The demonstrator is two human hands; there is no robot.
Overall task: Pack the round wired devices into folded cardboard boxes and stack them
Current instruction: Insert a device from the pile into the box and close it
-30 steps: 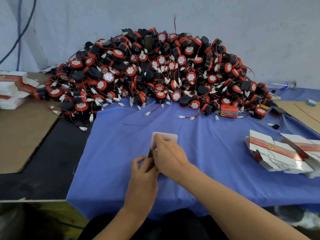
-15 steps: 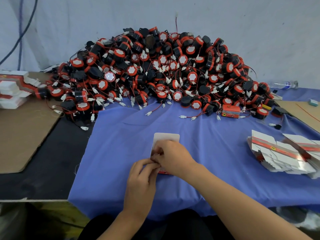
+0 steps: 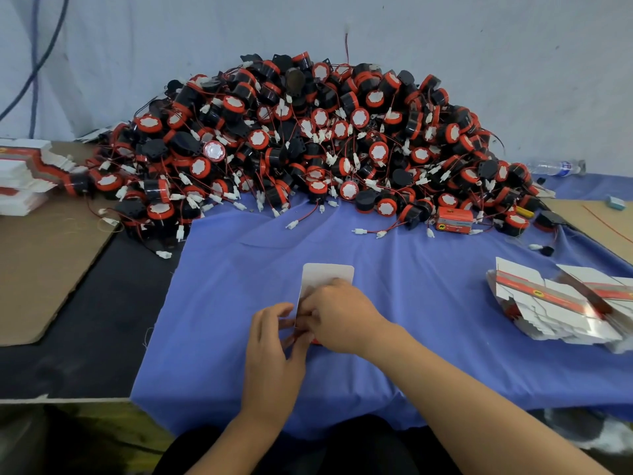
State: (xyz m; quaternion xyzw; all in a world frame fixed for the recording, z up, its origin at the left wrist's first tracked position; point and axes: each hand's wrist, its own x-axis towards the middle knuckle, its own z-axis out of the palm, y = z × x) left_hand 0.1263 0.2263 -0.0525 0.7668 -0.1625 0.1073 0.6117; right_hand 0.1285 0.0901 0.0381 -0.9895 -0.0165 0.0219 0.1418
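Observation:
A large heap of round black-and-red wired devices (image 3: 308, 142) fills the back of the table. On the blue cloth (image 3: 394, 269) in front of me stands a small cardboard box (image 3: 327, 274) with its white flap up. My right hand (image 3: 339, 315) grips the box from the right and covers most of it. My left hand (image 3: 274, 341) pinches the box's left edge with thumb and fingertips. Whether a device is inside the box is hidden. One closed orange box (image 3: 454, 220) lies at the heap's right foot.
Flat unfolded box blanks lie in a stack at the right (image 3: 565, 303) and another stack at the far left (image 3: 24, 176). A brown cardboard sheet (image 3: 44, 262) covers the left table part. A water bottle (image 3: 556, 166) lies at the back right.
Both hands stay on the box. The right hand has slid slightly toward me over it, and the left fingers have shifted along its left edge. The white flap remains upright.

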